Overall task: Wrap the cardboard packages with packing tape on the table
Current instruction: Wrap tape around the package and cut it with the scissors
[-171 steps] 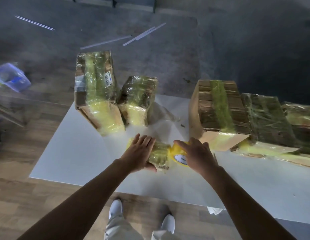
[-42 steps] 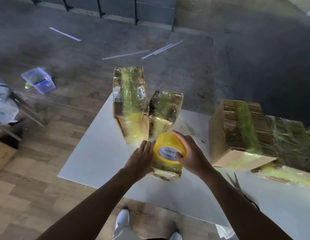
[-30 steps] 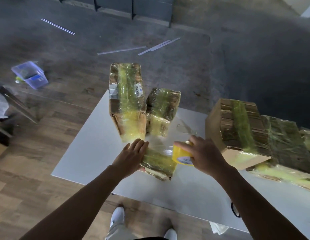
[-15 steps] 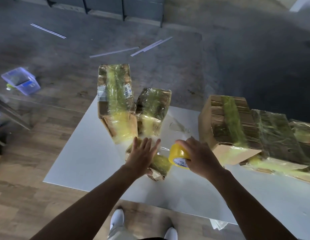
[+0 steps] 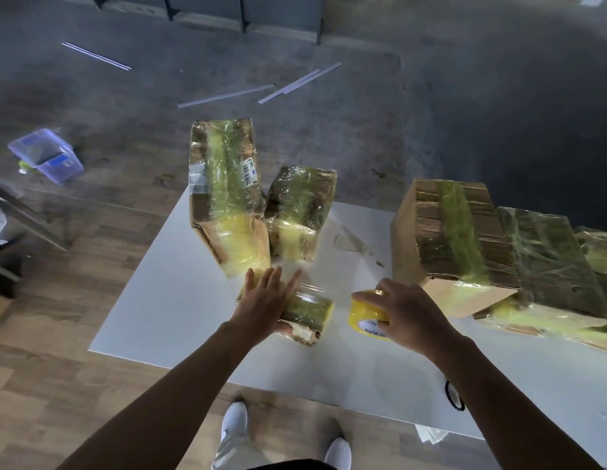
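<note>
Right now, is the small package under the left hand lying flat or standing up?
Lying flat: the package rests on its broad side on the table, with the left hand spread on top.

Small taped package (image 5: 307, 308) lies beside yellow tape roll (image 5: 366, 315).
</note>
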Available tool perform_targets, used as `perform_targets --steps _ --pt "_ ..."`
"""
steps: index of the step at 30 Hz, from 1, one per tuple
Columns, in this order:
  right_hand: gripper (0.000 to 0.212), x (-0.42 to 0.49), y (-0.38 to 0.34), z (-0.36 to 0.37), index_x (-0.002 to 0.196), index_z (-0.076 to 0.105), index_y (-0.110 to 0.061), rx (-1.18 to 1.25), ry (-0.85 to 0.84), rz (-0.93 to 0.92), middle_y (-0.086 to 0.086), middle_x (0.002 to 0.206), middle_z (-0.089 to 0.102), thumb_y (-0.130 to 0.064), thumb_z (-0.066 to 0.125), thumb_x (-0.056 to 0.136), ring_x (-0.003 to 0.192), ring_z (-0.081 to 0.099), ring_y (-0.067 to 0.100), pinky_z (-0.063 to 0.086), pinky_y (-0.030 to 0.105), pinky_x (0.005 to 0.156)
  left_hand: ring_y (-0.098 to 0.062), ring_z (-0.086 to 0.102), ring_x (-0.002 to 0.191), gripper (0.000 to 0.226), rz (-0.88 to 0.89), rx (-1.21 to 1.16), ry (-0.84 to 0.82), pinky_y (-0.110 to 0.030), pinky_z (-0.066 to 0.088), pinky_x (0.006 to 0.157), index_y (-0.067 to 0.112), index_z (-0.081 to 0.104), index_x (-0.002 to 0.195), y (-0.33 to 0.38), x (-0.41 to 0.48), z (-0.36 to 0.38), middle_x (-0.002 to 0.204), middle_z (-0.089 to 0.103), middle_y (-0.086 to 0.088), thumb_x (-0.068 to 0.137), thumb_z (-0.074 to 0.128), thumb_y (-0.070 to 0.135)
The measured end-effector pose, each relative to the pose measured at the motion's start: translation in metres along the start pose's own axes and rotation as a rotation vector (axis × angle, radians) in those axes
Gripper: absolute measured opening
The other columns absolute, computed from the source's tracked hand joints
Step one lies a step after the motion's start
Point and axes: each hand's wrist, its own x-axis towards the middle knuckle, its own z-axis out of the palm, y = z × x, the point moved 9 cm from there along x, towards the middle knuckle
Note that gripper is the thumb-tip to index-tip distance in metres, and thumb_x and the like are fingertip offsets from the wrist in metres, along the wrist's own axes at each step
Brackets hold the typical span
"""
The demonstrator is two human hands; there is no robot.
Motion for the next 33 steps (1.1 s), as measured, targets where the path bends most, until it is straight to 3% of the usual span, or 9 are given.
perform_targets --steps 4,9,12,14,17,20,23,29,33 --pt "0.061 0.002 0.001 0.026 0.108 0.068 -0.034 -0.026 -0.085 0.037 -0.002 0.079 0.058 -0.042 0.091 0.052 0.07 0.064 0.02 0.044 0.031 0.054 -0.043 0.032 0.138 0.12 0.009 0.01 -0.002 -0.067 0.021 0.108 0.035 -0.006 0.145 0.001 0.0 0.001 0.148 0.031 -0.03 0.062 0.076 0.063" --pt "0.065 0.004 0.002 0.06 0.109 0.067 -0.036 -0.017 -0.147 0.081 -0.002 0.077 0.058 -0.045 0.091 0.049 0.066 0.063 0.019 0.04 0.031 0.049 -0.047 0.04 0.131 0.116 -0.002 0.035 -0.072 -0.072 0.031 0.099 0.031 0.015 0.147 0.003 0.0 0.005 0.141 0.039 -0.034 0.056 0.079 0.066" --pt "0.065 0.006 -0.002 0.067 0.107 0.068 -0.035 0.0 -0.14 0.101 -0.002 0.077 0.057 -0.043 0.092 0.047 0.065 0.062 0.019 0.037 0.029 0.05 -0.045 0.009 0.144 0.094 -0.007 0.091 -0.105 -0.072 0.009 0.107 0.025 0.013 0.149 0.014 0.002 0.003 0.155 0.012 -0.026 0.08 0.064 0.06" --pt "0.063 0.007 -0.006 0.072 0.103 0.07 -0.035 -0.016 -0.142 0.1 -0.003 0.075 0.056 -0.046 0.092 0.044 0.063 0.061 0.018 0.032 0.027 0.052 -0.044 -0.004 0.145 0.084 -0.023 0.12 -0.138 -0.072 0.001 0.107 0.016 0.02 0.146 0.028 0.003 -0.002 0.157 0.006 -0.02 0.084 0.063 0.051" --pt "0.061 0.005 -0.011 0.073 0.1 0.071 -0.033 -0.023 -0.119 0.101 -0.002 0.075 0.055 -0.046 0.092 0.044 0.062 0.06 0.018 0.031 0.029 0.05 -0.038 0.009 0.143 0.076 0.001 0.22 -0.168 -0.069 0.009 0.11 0.004 0.03 0.138 0.051 0.007 -0.007 0.148 0.022 -0.018 0.083 0.065 0.043" --pt "0.057 0.005 -0.012 0.074 0.108 0.069 -0.029 -0.007 -0.125 0.1 0.004 0.083 0.059 -0.039 0.09 0.055 0.071 0.062 0.024 0.038 0.034 0.055 -0.033 0.03 0.127 0.076 0.006 0.291 -0.182 -0.062 0.023 0.107 0.001 0.029 0.137 0.062 0.009 -0.01 0.135 0.032 -0.017 0.083 0.064 0.042" --pt "0.066 0.008 -0.015 0.074 0.097 0.069 -0.031 -0.038 -0.095 0.085 0.001 0.074 0.057 -0.038 0.094 0.037 0.059 0.059 0.021 0.039 0.03 0.048 -0.033 0.035 0.125 0.073 0.077 0.187 -0.158 -0.062 0.018 0.108 0.007 0.023 0.142 0.084 0.009 -0.011 0.138 0.034 -0.015 0.086 0.062 0.032" --pt "0.07 0.008 -0.021 0.076 0.097 0.069 -0.029 -0.022 -0.078 0.06 0.001 0.072 0.056 -0.041 0.094 0.033 0.057 0.058 0.02 0.035 0.029 0.046 -0.036 0.032 0.132 0.066 0.049 0.106 -0.165 -0.071 0.003 0.109 0.014 0.022 0.147 0.097 0.011 -0.008 0.142 0.036 -0.012 0.091 0.056 0.013" --pt "0.078 0.011 -0.017 0.065 0.109 0.061 -0.032 0.002 -0.012 0.068 0.001 0.078 0.055 -0.032 0.094 0.038 0.06 0.057 0.02 0.036 0.029 0.047 -0.032 0.034 0.128 0.069 0.057 -0.049 -0.16 -0.07 0.009 0.11 0.023 0.031 0.142 0.084 0.015 -0.019 0.137 0.038 -0.008 0.084 0.069 0.026"
